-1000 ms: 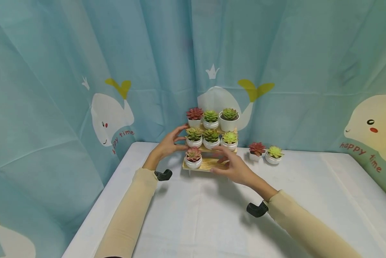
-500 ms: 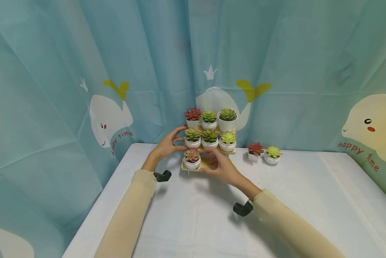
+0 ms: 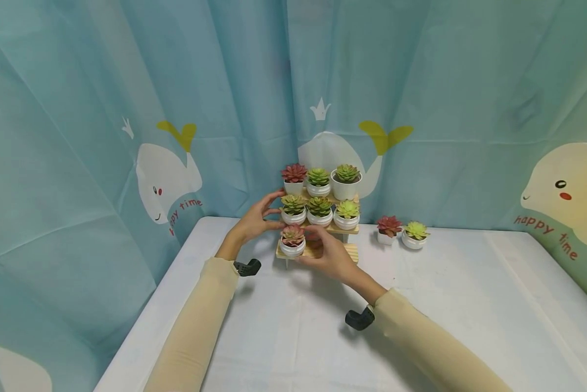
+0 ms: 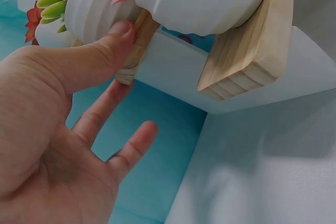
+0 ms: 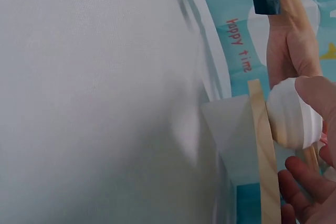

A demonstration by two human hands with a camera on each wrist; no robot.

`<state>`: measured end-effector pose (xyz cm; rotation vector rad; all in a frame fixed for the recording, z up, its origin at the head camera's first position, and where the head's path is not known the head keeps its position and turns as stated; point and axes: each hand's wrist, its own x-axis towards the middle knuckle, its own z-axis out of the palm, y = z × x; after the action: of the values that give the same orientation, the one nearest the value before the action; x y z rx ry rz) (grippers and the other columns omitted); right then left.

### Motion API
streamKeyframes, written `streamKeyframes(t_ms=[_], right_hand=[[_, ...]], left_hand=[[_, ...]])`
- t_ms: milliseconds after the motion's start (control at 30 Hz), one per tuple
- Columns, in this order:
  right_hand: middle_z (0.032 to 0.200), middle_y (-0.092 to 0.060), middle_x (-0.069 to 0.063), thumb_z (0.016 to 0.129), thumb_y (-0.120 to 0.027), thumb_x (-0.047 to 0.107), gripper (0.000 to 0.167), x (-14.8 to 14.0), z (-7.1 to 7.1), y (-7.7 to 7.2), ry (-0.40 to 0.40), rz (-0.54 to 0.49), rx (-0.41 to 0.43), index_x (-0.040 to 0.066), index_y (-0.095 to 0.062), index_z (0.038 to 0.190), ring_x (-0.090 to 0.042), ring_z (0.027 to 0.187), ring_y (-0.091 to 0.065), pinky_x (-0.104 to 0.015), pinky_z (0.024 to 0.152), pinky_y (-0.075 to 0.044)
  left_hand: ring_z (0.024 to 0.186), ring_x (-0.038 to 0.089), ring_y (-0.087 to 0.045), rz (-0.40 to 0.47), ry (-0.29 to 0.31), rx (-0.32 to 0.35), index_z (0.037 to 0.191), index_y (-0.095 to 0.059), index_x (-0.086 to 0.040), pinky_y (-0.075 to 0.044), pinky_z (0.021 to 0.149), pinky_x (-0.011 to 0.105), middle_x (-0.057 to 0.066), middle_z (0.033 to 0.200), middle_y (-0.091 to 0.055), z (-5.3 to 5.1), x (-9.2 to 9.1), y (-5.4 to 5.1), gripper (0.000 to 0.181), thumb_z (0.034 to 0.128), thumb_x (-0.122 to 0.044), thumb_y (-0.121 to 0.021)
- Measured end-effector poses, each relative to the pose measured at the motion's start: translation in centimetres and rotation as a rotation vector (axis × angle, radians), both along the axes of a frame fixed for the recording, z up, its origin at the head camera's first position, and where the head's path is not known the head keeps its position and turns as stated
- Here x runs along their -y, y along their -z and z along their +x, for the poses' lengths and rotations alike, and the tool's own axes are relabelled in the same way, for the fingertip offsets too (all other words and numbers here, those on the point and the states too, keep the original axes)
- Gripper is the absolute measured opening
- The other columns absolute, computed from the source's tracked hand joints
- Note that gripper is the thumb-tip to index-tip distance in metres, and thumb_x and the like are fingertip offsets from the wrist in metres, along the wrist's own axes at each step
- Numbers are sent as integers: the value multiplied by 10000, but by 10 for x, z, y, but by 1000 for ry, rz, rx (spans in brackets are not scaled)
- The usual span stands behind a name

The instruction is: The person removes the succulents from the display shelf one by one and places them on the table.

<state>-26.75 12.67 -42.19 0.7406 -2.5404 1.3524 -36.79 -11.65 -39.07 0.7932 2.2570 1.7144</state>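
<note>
Pink potted plant: upright at the left end of the lowest shelf of a three-tier stand, the tier nearest the person. Its white pot sits flat on the wood, close to the shelf's end, probably so that the boards to its right remain usable.

Right hand: grasping this pot from the right. The right wrist view shows the thumb laid against the white wall and the other fingers bent around the far side; how firmly they press cannot be told. Taking the pot by its wall rather than by the leaves likely spares the plant and gives better control of its position.

Left hand: not clenched, fingers spread at the stand's left side. In the left wrist view the thumb rests at the end of the middle shelf, beside the pot there, with one fingertip by the board's end. The placement suggests steadying the stand against a sideways push from the right.

Middle tier: three round white pots in a close row, a left green plant above the pink one. Top tier: a red plant at left, a larger pot at right. Stepped tiers appear to keep every plant visible.

Counter: two further pots, a dark red plant and a yellow-green plant, stand side by side right of the stand, within apparent reach of the right hand.
</note>
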Motion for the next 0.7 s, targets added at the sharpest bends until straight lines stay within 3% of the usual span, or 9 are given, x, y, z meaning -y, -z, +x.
streamKeyframes(t_ms=[700], right_hand=[[1260,-675,-145,867,-860,210,646,12,-2,1,50,23,-9,18,-551,1400,-271,1077,-673,-457,932,-570]], left_hand=[[1418,380,-439,-19,-17,-15,1615,-324,-140,-551,1002,475,25,1719,-139,1,-1,0,863,896,112,-729]])
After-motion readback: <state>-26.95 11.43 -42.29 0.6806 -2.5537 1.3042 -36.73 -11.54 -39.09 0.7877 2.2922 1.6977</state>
